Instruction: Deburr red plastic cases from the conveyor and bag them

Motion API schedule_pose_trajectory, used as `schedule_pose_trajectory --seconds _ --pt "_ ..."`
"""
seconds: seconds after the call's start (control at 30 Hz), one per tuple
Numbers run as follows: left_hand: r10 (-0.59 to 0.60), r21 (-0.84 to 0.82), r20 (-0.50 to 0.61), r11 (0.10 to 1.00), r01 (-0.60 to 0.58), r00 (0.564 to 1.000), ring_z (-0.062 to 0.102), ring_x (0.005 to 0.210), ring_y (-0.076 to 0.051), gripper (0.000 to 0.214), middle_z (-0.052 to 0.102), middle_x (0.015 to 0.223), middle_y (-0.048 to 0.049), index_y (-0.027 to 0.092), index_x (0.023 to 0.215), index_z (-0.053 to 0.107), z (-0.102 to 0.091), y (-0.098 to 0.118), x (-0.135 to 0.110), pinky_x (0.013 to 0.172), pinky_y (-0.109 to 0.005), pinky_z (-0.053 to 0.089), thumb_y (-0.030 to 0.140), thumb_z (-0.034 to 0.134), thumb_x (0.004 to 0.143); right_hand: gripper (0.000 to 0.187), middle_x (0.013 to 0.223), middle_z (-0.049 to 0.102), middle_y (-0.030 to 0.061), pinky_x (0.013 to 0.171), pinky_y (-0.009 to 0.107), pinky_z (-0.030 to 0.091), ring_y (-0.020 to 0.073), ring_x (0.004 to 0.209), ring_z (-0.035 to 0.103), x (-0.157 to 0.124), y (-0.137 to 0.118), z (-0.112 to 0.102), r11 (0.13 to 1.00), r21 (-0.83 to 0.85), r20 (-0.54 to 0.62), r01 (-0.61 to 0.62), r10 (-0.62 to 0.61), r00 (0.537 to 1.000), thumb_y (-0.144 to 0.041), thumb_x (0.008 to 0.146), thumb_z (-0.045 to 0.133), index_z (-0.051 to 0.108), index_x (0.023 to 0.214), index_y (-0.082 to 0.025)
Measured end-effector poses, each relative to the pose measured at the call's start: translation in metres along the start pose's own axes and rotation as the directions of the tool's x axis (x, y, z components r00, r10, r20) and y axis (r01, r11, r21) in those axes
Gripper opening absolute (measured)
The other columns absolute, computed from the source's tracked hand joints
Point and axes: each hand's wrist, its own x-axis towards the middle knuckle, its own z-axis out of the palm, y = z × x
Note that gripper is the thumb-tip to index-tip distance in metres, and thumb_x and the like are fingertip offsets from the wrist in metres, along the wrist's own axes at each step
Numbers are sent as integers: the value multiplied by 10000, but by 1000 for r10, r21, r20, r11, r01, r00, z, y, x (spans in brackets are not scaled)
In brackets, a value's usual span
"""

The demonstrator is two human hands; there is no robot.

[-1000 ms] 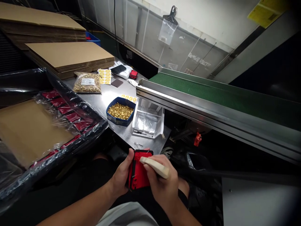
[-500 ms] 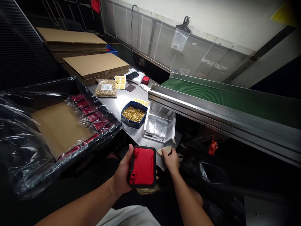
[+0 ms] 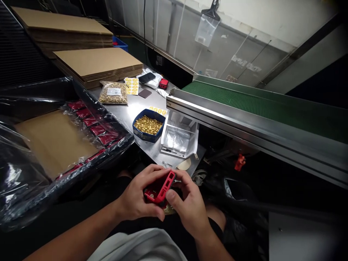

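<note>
Blue tray [image 3: 146, 137], white bin [image 3: 194, 137] beyond red case [image 3: 166, 186] (handheld)

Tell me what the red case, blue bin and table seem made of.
Red case: likely plastic, low sheen, with crisp molded slots. Blue bin: probably plastic, faintly shiny along its wall. Table: apparently metal, smooth, given its gray glare.

The red protective case [image 3: 166, 188] looks like smooth, faintly glossy plastic; the tabletop [image 3: 123, 115] is smooth, shiny metal, the cardboard sheets [image 3: 98, 61] matt, the black liner [image 3: 104, 159] glossy, crinkled plastic film, the conveyor belt [image 3: 225, 98] finely ribbed, its side rail [image 3: 217, 113] satin metal
</note>
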Motion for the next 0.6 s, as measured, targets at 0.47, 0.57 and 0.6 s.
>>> schedule_pose_trajectory --seconds 0.47,0.57,0.6 --pt "175 181 50 967 -181 983 505 1135 -315 914 468 1275 -136 245 1406 457 -4 0 -6 957 -409 504 661 788 663 447 1208 584 69 1007 407 454 233 1121 556 -6 -3 -5 981 184 119 -61 40 992 -388 807 703 548 1208 -266" --pt "167 193 66 965 -177 984 502 1140 -318 904 469 1277 -136 240 1408 455 -4 2 -8 975 -406 493 632 800 670 369 1196 575 70 983 397 466 226 1107 559 -8 2 -5 976 217 98 -36 15 995 -397 859 636 551 1193 -268" --pt "159 189 69 967 -170 985 502 1140 -318 901 465 1281 -136 242 1407 456 -5 2 -8 975 -402 493 629 801 671 406 1205 565 71 982 396 467 229 1110 555 -8 3 -4 979 201 94 -23 4 996 -406 837 662 543 1202 -271"
